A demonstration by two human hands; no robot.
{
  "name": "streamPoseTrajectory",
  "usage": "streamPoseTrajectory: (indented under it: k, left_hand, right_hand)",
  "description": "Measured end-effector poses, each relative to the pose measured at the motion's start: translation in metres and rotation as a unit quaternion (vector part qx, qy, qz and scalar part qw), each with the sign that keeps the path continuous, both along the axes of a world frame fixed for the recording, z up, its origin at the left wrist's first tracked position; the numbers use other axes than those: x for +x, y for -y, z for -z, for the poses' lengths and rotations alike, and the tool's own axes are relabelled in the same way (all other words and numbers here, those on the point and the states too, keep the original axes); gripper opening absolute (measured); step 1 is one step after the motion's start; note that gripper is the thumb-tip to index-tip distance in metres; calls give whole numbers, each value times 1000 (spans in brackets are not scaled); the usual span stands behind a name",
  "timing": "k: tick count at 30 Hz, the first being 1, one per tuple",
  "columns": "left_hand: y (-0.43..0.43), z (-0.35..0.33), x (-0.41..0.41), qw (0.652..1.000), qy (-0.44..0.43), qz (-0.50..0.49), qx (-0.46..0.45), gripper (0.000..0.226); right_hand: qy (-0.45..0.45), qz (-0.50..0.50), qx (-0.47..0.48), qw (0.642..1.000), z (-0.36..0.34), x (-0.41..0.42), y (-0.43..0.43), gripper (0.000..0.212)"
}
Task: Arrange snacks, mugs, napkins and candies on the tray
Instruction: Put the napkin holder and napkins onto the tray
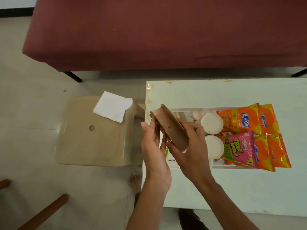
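Partly hidden: tray (186, 110) behind brown holder (169, 128)

Pale glossy tiled floor (33, 77), long maroon upholstered bench (166, 34) on slanted black legs (73, 77) across the top, white glossy low table (232, 188) at right, square beige plastic stool (83, 143) just left of it, brown wooden furniture legs (46, 211) at bottom left, dark skirting strip (15, 13) in top-left corner.

maroon bench (166, 34) behind white tbl (216, 188), beige stool (89, 143) just left.
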State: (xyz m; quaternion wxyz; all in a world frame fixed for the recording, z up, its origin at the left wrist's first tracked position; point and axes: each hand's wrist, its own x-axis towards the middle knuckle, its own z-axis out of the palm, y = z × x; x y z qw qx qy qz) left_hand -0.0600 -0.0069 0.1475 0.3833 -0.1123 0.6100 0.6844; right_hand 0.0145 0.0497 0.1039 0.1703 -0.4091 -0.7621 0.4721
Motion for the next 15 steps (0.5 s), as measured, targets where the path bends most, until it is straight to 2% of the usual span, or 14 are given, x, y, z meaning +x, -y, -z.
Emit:
streamPoseTrajectory:
  k: [4,8,15]
  left_hand:
    - [-3,26,2,998,11,63,-21,71]
    - [-9,48,-3,992,6,109,-57,64]
    - [-14,82,-14,985,50,136,-98,51]
  right_hand:
    - [-4,-38,-96,995,8,19,-13,79]
    - [-36,-32,-231,972,18,24,-15,85]
    - [-51,35,-262,963,38,15,-10,70]
